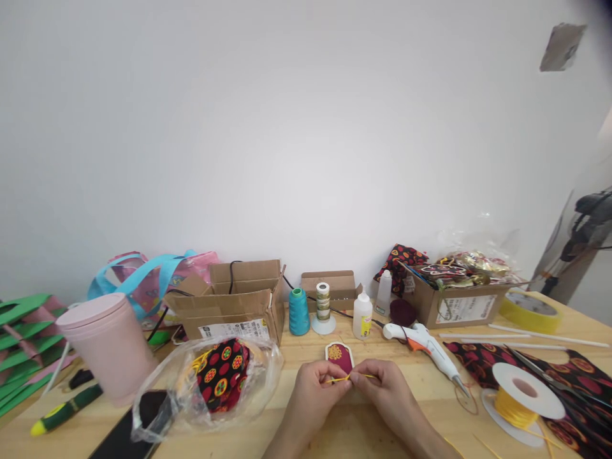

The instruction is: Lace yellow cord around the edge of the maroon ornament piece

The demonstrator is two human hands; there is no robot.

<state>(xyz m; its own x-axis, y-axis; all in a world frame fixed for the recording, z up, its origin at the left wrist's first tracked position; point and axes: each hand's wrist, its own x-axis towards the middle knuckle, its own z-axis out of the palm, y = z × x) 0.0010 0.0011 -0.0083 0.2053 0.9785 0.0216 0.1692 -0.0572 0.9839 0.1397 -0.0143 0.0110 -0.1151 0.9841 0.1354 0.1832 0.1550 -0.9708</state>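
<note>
A: Grip?
B: Pinching cord (366, 376) between left hand (313, 389) and right hand (387, 389), fingertips pressed together, low over table (344, 437).
A: Around it?
B: Just behind fingers: tag (339, 356); touching or apart, cannot tell. Far right: spool (521, 398). Behind right hand: glue gun (425, 344). Left: bagged fabric (222, 373).
A: Progress?
B: Probably early. Short cord piece in hand, no finished knot visible, apparently not joined to tag yet.

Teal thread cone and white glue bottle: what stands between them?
A smaller spool wound with olive-gold thread stands between the teal cone and the glue bottle, in the head view.
</note>
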